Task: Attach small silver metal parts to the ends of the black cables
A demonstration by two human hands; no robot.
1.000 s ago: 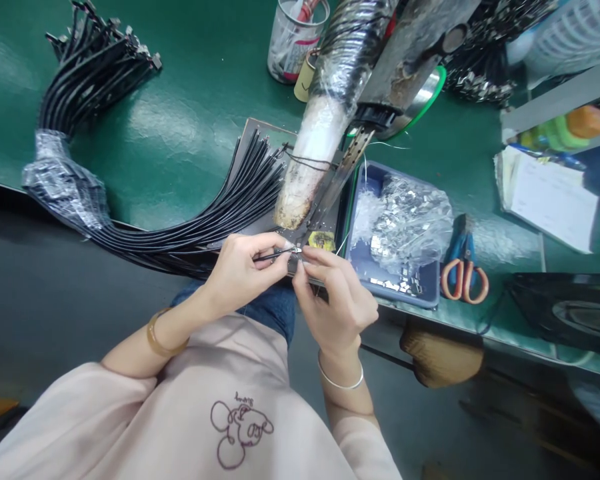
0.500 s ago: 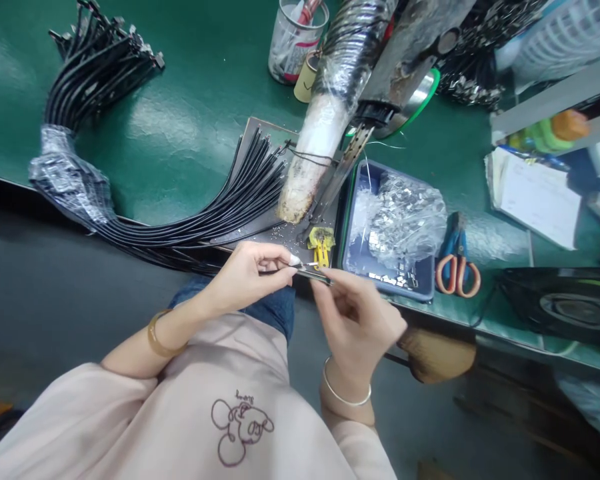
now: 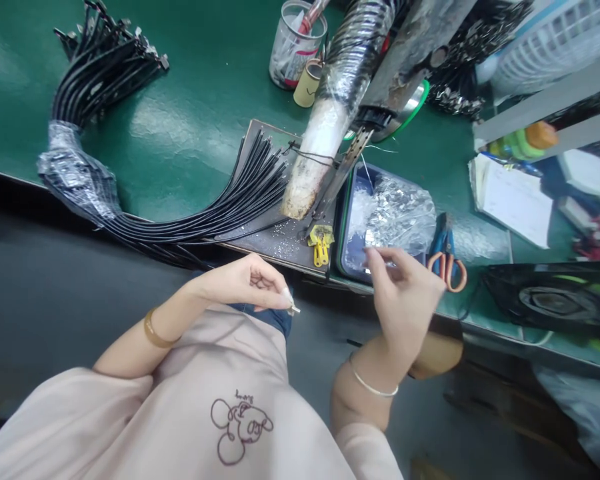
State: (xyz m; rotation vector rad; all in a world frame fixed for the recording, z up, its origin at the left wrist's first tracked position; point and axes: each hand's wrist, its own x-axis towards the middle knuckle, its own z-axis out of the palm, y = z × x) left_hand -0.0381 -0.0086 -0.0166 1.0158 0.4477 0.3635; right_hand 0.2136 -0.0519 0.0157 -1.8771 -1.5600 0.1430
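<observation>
My left hand (image 3: 257,287) is closed in a pinch in front of the bench edge. Between its thumb and forefinger sits a small metal connector piece (image 3: 293,309). My right hand (image 3: 405,300) is over the near side of the blue tray (image 3: 353,263), thumb and forefinger together; whatever is between them is too small to make out. In the tray lie a clear plastic bag (image 3: 405,207) and small shiny metal parts (image 3: 375,237). A yellow clip-like fixture (image 3: 321,245) stands on the grey board (image 3: 275,248) between my hands.
Bundled black cables (image 3: 180,230) curve along the bench edge, their ends on the board. Above them hangs a wrapped duct (image 3: 315,140) beside a metal arm (image 3: 397,73). Orange-handled cutters (image 3: 447,257) lie right of the tray, with a paper pad (image 3: 515,200) beyond.
My right hand has moved away from my left, right to the tray. My left hand has dropped slightly toward my body. The dark slim thing between the hands is no longer seen there.
</observation>
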